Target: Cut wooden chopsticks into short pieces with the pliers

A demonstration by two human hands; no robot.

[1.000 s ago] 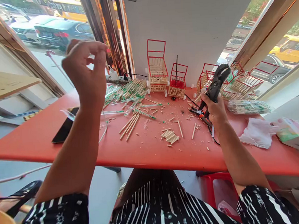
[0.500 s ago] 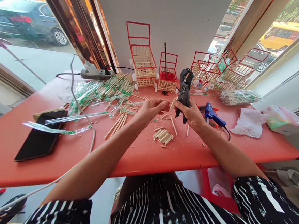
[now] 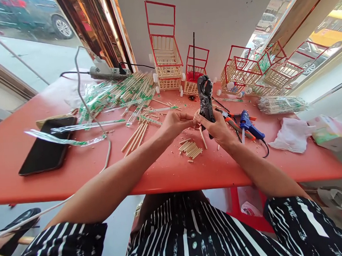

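My right hand [image 3: 219,130] is closed around a black hand cutter [image 3: 205,102], held upright with its curved jaw at the top. At its thumb and fingertips are what look like short pieces of wooden stick, mostly hidden. My left hand [image 3: 175,123] is closed in a pinch, its fingertips meeting those of the right hand; what lies between them is too small to make out. Just below the hands, a pile of short cut sticks [image 3: 192,150] lies on the red table [image 3: 163,179]. One longer stick [image 3: 203,138] lies under the cutter.
Long sticks [image 3: 135,138] and green-printed wrapped chopsticks [image 3: 121,90] lie leftward, beside a black tablet [image 3: 48,148] and a white cable [image 3: 108,152]. Miniature stick carts [image 3: 166,54] stand behind. A blue glue gun [image 3: 251,128], orange-handled pliers [image 3: 232,124] and tissue [image 3: 290,135] lie rightward.
The two hands have come together, with the left fingertips now at the right hand's. The cutter has shifted slightly left. The whole view has moved a little with the head.
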